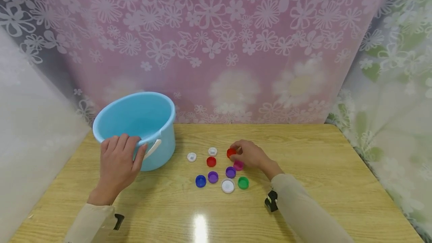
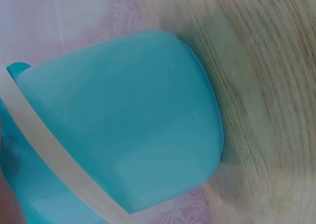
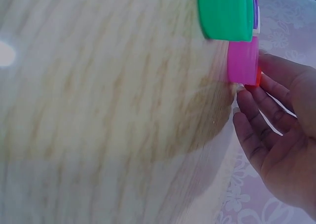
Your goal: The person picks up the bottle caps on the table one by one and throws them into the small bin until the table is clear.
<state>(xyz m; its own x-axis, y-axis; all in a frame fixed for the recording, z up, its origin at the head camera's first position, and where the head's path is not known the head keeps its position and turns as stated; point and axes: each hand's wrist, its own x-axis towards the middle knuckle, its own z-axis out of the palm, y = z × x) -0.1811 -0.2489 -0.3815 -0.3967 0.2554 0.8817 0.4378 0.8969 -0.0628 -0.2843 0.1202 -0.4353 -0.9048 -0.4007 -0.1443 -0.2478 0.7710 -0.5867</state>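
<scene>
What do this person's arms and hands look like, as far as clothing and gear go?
The left hand and right hand wear no gloves. Plain, pale beige long sleeves, left and right, cover the arms. A small black fitting shows near each wrist, left and right.

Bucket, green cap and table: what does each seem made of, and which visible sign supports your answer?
Bucket: probably moulded plastic, smooth with a faint sheen; even blue colour, evenly curved wall.
Green cap: likely plastic, smooth; one solid, vivid colour.
Table: wood or printed laminate, unclear which; grain lines show, and bright glare suggests a glossy finish.
</scene>
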